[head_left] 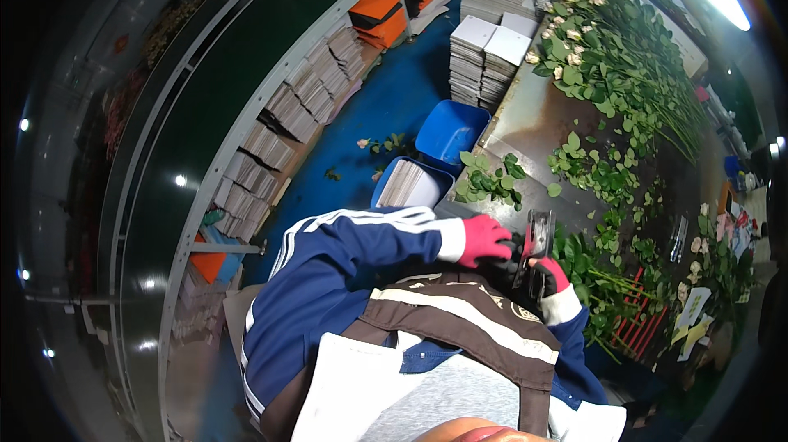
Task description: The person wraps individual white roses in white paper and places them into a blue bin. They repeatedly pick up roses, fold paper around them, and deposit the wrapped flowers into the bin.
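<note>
Both my hands wear pink and black gloves and are close together at the near edge of the metal table. My left hand point(486, 241) has its fingers curled inward; what lies in them, if anything, is hidden. My right hand point(552, 274) is closed round a narrow black and silver tool point(538, 238) that looks like a stapler, with bare thumb skin showing on it. Just past my hands lies a small pile of green leaves point(492, 181). Leafy stems point(595, 278) lie right beside my right hand.
Pale roses with long stems point(611, 56) cover the far table point(525, 114). Blue bins point(451, 132) and stacked cardboard sheets point(472, 56) stand at its left. A shelf frame point(246, 97) holding more stacks runs further left. A red rack point(640, 323) is at right.
</note>
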### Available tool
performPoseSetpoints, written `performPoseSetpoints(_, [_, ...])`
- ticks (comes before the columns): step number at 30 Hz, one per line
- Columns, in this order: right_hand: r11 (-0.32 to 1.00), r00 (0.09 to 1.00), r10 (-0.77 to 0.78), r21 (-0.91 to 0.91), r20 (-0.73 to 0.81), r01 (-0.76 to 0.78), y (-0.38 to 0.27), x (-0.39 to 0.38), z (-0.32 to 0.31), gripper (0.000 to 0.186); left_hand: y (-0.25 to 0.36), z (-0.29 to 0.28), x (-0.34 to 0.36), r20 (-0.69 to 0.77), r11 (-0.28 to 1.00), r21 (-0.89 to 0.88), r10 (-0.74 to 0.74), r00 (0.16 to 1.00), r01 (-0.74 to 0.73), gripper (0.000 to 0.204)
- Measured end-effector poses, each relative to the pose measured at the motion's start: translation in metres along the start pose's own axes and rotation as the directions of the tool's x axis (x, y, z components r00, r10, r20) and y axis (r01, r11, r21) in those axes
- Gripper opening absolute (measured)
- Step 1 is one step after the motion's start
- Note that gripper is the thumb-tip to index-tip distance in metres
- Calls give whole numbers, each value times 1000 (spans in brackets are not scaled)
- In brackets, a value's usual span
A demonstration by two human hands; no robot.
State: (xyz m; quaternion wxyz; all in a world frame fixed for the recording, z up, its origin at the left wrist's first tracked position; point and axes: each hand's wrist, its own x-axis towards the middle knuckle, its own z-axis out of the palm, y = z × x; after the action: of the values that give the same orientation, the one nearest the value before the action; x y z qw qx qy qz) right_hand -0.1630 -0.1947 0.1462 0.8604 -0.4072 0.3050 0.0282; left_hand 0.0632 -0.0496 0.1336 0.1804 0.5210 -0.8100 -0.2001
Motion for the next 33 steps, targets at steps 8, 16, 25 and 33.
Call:
performPoseSetpoints(8, [968,1000,10,250,-13,-7,-10,45,-23,27,-10,25,15,-152,949,-109,-311,938,297,38])
performPoseSetpoints(16, [230,969,-217,-958,119,169,-84,9,-35,60,-24,54,33,-303,784,-318,-616,727,532,33])
performPoseSetpoints(25, [-790,988,31,-602,152,118,-99,51,14,65,-49,50,47,-192,720,-263,-692,696,643,36])
performPoseSetpoints(33, [-584,922,211,-715,324,384,-104,103,-65,63,-54,36,53,-116,726,-383,-652,749,572,30])
